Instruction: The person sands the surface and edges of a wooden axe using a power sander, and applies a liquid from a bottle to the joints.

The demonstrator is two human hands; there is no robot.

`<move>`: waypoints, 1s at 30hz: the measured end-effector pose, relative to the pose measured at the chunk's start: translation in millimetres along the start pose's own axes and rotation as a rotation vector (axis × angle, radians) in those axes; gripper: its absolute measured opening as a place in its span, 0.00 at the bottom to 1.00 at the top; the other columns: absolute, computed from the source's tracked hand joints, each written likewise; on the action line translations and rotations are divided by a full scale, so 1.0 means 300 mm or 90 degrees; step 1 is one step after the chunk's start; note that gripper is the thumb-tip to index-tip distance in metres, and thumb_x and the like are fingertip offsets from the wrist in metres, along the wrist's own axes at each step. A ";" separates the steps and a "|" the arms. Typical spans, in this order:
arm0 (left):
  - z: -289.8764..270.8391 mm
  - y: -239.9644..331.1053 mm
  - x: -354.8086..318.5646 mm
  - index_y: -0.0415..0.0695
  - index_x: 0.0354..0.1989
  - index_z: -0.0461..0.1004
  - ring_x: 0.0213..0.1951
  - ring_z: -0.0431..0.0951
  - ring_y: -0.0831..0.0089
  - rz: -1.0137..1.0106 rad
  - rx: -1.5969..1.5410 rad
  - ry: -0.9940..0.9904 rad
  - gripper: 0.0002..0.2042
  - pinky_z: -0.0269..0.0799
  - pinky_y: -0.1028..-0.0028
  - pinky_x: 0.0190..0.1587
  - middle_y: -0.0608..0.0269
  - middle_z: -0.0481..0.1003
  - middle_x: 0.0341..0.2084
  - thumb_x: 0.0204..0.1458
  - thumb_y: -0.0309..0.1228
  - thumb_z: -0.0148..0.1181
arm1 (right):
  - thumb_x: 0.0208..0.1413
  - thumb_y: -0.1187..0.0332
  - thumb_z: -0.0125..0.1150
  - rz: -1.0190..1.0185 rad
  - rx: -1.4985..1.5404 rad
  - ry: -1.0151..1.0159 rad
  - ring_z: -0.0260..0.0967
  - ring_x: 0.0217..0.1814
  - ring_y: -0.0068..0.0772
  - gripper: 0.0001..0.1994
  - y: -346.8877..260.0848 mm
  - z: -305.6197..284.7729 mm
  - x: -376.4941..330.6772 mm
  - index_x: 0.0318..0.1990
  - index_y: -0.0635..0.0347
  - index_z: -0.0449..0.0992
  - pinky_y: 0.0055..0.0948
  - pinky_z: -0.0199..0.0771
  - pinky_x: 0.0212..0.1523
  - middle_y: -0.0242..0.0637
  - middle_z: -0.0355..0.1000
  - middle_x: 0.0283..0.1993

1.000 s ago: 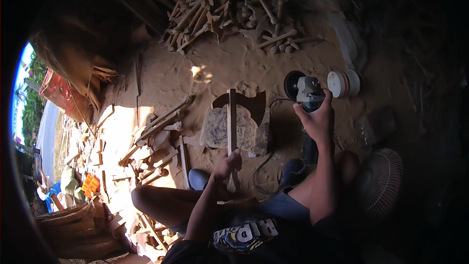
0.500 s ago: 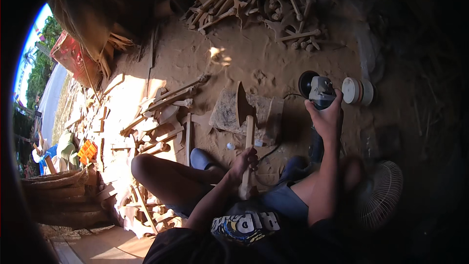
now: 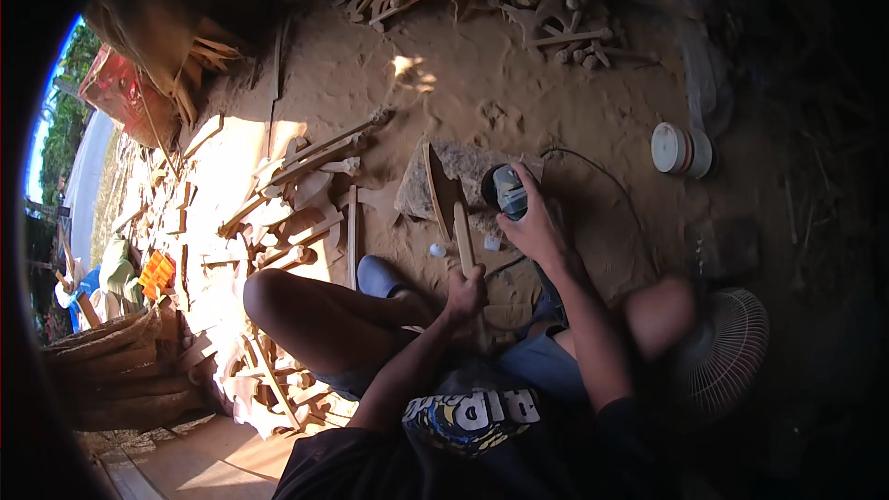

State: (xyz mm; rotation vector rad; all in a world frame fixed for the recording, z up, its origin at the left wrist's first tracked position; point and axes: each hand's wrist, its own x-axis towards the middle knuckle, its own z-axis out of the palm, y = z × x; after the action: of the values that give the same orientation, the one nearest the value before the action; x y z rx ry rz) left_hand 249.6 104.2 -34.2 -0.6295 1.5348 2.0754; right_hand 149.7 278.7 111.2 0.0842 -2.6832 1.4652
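Grinder point(image 3: 511, 193) now sits further left, mid-frame near the axe point(image 3: 444, 187), bringing them close together; right hand point(image 3: 538, 230) curls fingers around the grinder, left hand point(image 3: 466, 293) wraps the handle point(image 3: 463, 238).

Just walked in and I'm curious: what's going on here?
A person sits with bent knees on sandy ground. The left hand grips an axe-shaped piece by its handle, its flat head over a stone block. The right hand holds a power tool with a round disc, close to that head; whether they touch isn't clear. More wooden pieces lie to the left and beyond, and a fan is at the right.
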 end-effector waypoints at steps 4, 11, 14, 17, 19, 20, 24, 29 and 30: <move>-0.009 -0.012 0.002 0.51 0.21 0.62 0.13 0.63 0.77 0.011 0.035 0.004 0.20 0.58 0.69 0.16 0.73 0.62 0.12 0.66 0.39 0.56 | 0.49 0.71 0.73 0.044 -0.086 -0.093 0.72 0.65 0.63 0.42 -0.072 0.027 0.009 0.74 0.53 0.61 0.50 0.76 0.63 0.55 0.68 0.70; 0.018 0.014 -0.013 0.49 0.20 0.64 0.13 0.62 0.78 0.006 0.034 0.015 0.19 0.57 0.69 0.16 0.73 0.63 0.13 0.66 0.38 0.55 | 0.50 0.66 0.71 -0.018 -0.098 -0.038 0.78 0.49 0.67 0.42 -0.036 0.071 0.021 0.74 0.44 0.62 0.55 0.80 0.50 0.61 0.79 0.49; 0.008 0.019 -0.015 0.48 0.20 0.64 0.13 0.62 0.78 0.013 0.041 0.030 0.19 0.57 0.69 0.15 0.72 0.63 0.13 0.66 0.37 0.55 | 0.50 0.67 0.71 0.077 -0.127 -0.104 0.78 0.48 0.69 0.42 -0.086 0.079 0.030 0.75 0.44 0.62 0.57 0.80 0.48 0.62 0.79 0.48; 0.008 0.015 -0.010 0.48 0.20 0.64 0.13 0.62 0.77 0.019 0.035 0.027 0.18 0.57 0.69 0.15 0.72 0.63 0.13 0.66 0.36 0.54 | 0.49 0.68 0.70 0.098 -0.174 -0.139 0.77 0.47 0.70 0.42 -0.093 0.082 0.032 0.75 0.44 0.61 0.59 0.80 0.47 0.64 0.79 0.46; 0.005 0.005 -0.002 0.48 0.21 0.64 0.12 0.63 0.77 0.018 0.031 0.023 0.18 0.57 0.69 0.15 0.71 0.63 0.13 0.66 0.36 0.54 | 0.50 0.67 0.71 0.030 -0.136 -0.087 0.77 0.47 0.70 0.42 -0.068 0.097 0.030 0.75 0.44 0.61 0.60 0.79 0.46 0.65 0.79 0.44; 0.004 -0.001 0.002 0.47 0.21 0.64 0.12 0.63 0.76 0.020 0.027 0.019 0.18 0.57 0.69 0.15 0.71 0.63 0.13 0.66 0.36 0.53 | 0.50 0.67 0.71 0.032 -0.137 -0.089 0.77 0.47 0.70 0.42 -0.055 0.101 0.028 0.75 0.44 0.61 0.60 0.79 0.46 0.65 0.79 0.44; 0.000 -0.005 0.009 0.47 0.21 0.64 0.12 0.63 0.76 0.021 0.031 0.015 0.19 0.58 0.69 0.15 0.71 0.63 0.13 0.67 0.36 0.53 | 0.50 0.68 0.71 0.056 -0.162 -0.100 0.77 0.48 0.69 0.42 -0.097 0.090 0.028 0.74 0.44 0.61 0.59 0.79 0.46 0.63 0.79 0.47; -0.004 -0.007 0.010 0.42 0.28 0.66 0.13 0.68 0.74 0.030 0.050 0.002 0.16 0.65 0.69 0.16 0.67 0.67 0.14 0.67 0.37 0.56 | 0.49 0.68 0.72 0.020 -0.129 -0.068 0.77 0.48 0.70 0.42 -0.062 0.112 0.029 0.74 0.44 0.61 0.60 0.80 0.46 0.63 0.79 0.46; -0.002 -0.001 0.008 0.42 0.28 0.66 0.13 0.68 0.74 0.029 0.050 0.001 0.16 0.65 0.69 0.16 0.67 0.67 0.14 0.67 0.37 0.56 | 0.49 0.67 0.72 0.012 -0.132 -0.062 0.77 0.48 0.70 0.42 -0.062 0.113 0.032 0.74 0.44 0.61 0.59 0.80 0.46 0.63 0.79 0.46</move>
State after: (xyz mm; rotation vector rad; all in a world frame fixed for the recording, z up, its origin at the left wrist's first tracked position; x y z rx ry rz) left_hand 248.0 103.9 -36.1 -0.5735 1.6371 2.0370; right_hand 140.3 239.9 109.5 0.1197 -2.9045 1.2075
